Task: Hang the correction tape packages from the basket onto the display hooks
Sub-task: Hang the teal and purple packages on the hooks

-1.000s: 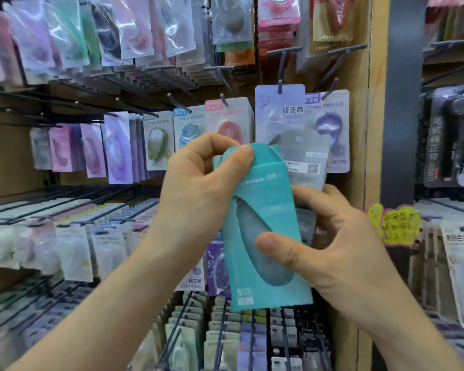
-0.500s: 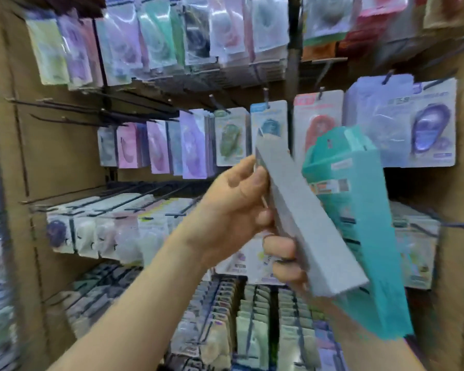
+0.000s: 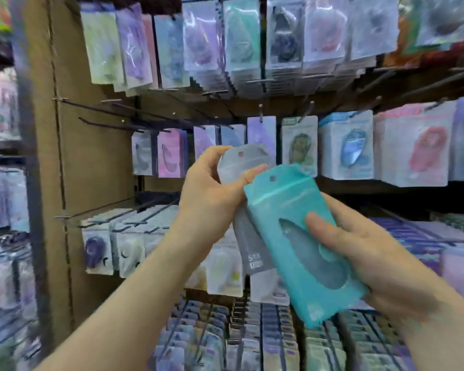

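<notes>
Side panel: a tall brown board upright (image 3: 97,170) stands at the left of the display.
Top row: pastel plastic-fronted card packs (image 3: 198,41) hang crowded, blurred.
Middle row: a pink card pack (image 3: 170,153), then packs showing a green (image 3: 300,145), a blue (image 3: 351,148) and a red dispenser (image 3: 423,151), side by side.
Lower left: white packs (image 3: 123,245) in close files.
Bottom: dense rows of small pale packs (image 3: 265,341).
</notes>
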### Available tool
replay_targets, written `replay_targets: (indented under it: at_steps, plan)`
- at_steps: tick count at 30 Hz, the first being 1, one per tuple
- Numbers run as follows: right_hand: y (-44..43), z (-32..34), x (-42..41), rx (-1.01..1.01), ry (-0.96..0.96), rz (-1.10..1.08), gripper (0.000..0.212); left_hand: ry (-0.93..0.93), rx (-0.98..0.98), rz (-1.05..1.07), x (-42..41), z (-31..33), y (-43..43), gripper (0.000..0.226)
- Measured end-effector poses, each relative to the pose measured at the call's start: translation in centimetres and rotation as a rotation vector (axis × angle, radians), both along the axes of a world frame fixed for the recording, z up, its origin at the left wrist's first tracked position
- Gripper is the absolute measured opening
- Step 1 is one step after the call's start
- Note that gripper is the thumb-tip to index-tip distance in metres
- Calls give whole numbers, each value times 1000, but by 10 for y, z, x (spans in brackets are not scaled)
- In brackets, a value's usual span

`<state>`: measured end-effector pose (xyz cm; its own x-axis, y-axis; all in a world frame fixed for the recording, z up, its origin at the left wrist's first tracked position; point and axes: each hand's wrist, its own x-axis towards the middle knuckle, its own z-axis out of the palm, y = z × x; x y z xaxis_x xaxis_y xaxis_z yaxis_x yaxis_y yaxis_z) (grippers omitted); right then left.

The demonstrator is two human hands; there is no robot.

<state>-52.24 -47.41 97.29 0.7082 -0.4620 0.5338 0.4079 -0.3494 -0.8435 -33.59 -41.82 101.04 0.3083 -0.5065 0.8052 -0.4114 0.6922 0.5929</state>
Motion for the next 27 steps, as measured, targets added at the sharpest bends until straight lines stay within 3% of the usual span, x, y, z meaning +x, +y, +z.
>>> replay_targets:
  at_steps: [3,10,13,17,20,27]
  plan:
    - [5,11,23,-130,66,-130,32,42,50,25,21,5,4,23]
    - [-11,42,63,-485,184,-274,27,240,176,-96,84,18,3,20]
    - [-22,56,79,-574,229,-292,25,295,123,-93,101,23,1,13]
    - [-37,70,102,-682,240,-340,27,300,17,35,119,30,-3,18]
    - [-47,80,122,-685,232,-346,16,304,-32,157,141,40,-3,14]
    - [-45,90,201,-680,247,-329,16,201,-109,492,226,62,2,14]
